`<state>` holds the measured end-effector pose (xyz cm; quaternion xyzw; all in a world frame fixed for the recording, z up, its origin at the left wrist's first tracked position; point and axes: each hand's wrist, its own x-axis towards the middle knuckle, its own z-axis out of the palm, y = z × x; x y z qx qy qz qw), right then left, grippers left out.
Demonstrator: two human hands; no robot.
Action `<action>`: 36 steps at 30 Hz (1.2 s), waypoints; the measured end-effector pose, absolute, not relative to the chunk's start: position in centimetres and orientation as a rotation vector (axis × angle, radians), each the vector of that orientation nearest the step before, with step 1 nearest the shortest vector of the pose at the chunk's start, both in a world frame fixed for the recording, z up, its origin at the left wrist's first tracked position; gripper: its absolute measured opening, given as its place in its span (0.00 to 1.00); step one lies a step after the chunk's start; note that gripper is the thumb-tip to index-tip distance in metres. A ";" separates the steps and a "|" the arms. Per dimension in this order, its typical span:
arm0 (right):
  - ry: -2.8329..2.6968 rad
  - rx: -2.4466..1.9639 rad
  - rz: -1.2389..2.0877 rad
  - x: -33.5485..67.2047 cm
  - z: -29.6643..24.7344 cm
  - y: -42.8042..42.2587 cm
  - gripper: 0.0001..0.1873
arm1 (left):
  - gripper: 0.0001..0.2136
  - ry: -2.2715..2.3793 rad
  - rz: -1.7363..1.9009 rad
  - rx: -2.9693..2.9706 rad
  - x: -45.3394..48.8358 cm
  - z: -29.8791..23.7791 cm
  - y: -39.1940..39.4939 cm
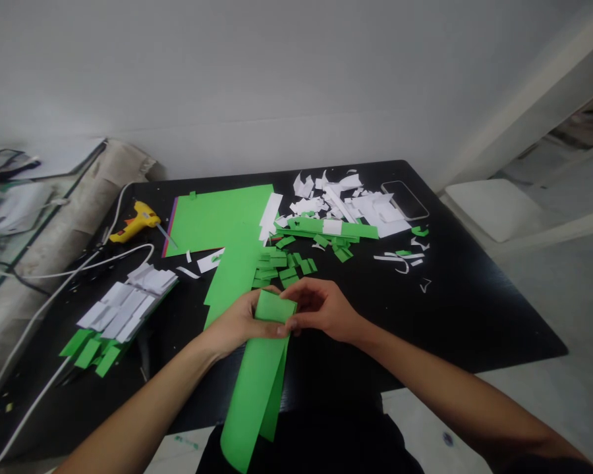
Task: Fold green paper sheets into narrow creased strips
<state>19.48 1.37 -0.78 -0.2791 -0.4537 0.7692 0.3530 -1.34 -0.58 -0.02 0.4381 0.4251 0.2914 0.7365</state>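
Note:
Both hands grip a long green paper strip [257, 388] above the near edge of the black table [474, 316]. The strip's top end is folded over and its tail hangs down toward my lap. My left hand [240, 322] pinches the fold from the left, thumb across the paper. My right hand [321, 309] pinches the fold's right corner with closed fingers. Just beyond the hands lie small green paper pieces [281, 263] and a large green sheet [222, 220].
A yellow glue gun [136, 222] with a white cord [54, 296] lies at the left rear. Layered white and green strips [118, 313] sit front left. White paper scraps [346, 201] and a phone [405, 199] lie at the back right. A white seat [489, 207] stands right of the table.

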 end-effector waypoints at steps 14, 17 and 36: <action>-1.154 -0.612 1.990 19.5 -0.9 1.6 0.18 | 0.28 0.931 0.649 0.901 -1.2 0.1 -0.7; -1.162 -0.648 1.977 19.5 -0.8 1.7 0.18 | 0.28 0.942 0.658 0.893 -1.1 0.2 -0.8; -1.117 -0.653 1.954 19.5 -0.7 1.7 0.16 | 0.14 0.998 0.798 0.644 -0.8 1.1 -0.7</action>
